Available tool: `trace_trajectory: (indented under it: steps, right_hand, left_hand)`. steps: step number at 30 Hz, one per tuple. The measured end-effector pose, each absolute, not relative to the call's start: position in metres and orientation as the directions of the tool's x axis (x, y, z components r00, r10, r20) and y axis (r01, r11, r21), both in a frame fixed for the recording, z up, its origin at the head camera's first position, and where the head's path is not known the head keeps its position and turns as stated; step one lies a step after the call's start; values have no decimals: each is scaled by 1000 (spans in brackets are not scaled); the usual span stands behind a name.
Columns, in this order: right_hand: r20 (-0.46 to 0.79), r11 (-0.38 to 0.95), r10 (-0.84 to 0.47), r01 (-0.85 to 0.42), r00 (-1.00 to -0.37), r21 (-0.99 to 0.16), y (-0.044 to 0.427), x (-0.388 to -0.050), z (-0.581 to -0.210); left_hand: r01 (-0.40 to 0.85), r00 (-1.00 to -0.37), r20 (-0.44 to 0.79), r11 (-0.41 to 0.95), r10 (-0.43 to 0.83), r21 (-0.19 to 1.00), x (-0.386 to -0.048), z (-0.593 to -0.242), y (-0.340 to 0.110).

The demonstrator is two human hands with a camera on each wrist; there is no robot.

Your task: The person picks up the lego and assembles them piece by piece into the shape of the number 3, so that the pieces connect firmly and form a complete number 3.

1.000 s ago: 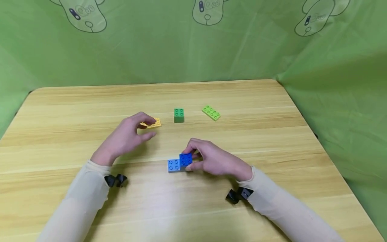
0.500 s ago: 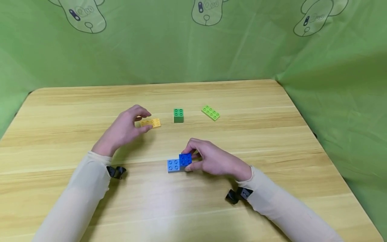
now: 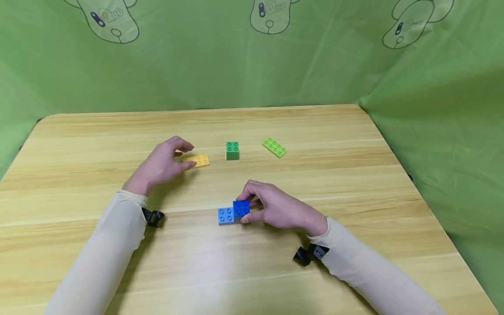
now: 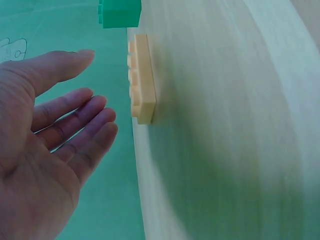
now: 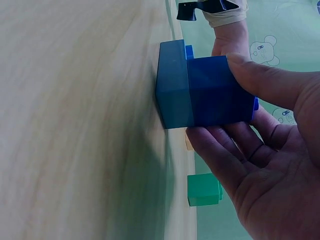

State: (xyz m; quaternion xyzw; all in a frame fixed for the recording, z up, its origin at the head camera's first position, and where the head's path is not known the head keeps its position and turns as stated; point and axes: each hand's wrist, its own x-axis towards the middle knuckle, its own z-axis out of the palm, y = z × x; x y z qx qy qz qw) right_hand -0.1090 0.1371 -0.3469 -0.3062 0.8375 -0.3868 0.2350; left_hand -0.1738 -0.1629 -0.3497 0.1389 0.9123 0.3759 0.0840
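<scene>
My right hand (image 3: 281,206) pinches a dark blue square brick (image 3: 241,207) between thumb and fingers. That brick sits on the right half of a longer light blue brick (image 3: 225,215), whose left studs are bare. In the right wrist view the dark blue brick (image 5: 220,95) is pressed flush against the light blue one (image 5: 173,90). Farther off at the left, my left hand (image 3: 160,165) hovers over a flat yellow brick (image 3: 203,160), thumb and fingers spread apart. The left wrist view shows a gap between those fingers and the yellow brick (image 4: 145,80).
Behind the hands stand a green square brick (image 3: 232,153) and a flat lime brick (image 3: 274,147), lying at an angle. Everything rests on a wood-grain table (image 3: 346,175). Green printed cloth (image 3: 204,65) hangs behind and beside it.
My left hand has drawn back slightly to the left and away, uncovering more of the yellow brick. The right hand and the blue bricks have stayed in place.
</scene>
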Motion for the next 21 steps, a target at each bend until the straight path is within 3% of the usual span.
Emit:
trace_trajectory:
  steps: [21]
  right_hand:
    - [-155, 510, -690, -323, -707, -797, 137, -108, -347]
  left_hand:
    - [196, -930, -120, 746, 346, 637, -187, -362, -161]
